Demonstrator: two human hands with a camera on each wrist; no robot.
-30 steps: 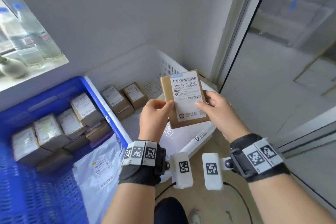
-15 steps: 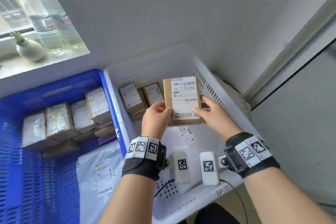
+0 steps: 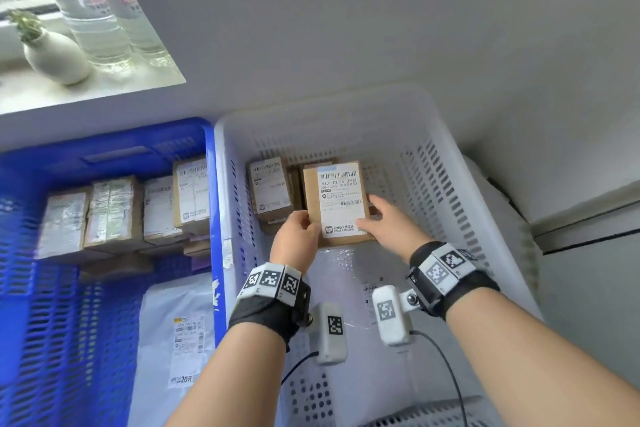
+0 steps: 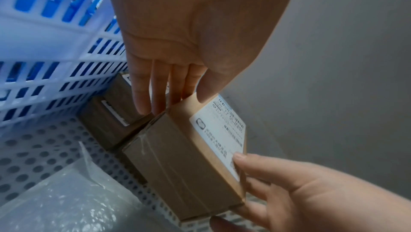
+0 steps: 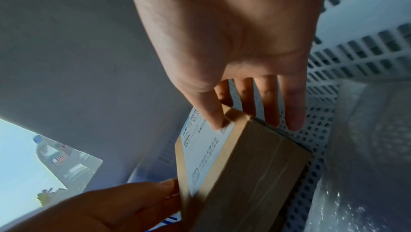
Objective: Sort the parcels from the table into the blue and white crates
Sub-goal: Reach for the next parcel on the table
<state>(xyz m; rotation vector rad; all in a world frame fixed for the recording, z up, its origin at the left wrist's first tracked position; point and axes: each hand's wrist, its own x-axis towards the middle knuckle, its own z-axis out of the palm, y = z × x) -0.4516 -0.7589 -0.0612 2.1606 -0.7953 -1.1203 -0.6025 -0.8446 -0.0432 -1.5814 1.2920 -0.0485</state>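
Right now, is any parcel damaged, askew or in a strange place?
Nothing stands out. Both hands hold the brown box over the white crate; its cardboard and label look intact. Boxes in the blue crate stand in a row.

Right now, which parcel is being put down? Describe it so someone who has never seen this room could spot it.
Find the white crate to the right of the blue crate. At its far end, beside another labelled brown box, is a brown cardboard box with a white barcode label. It is the only parcel held by both hands: the left hand and the right hand grip its near corners.
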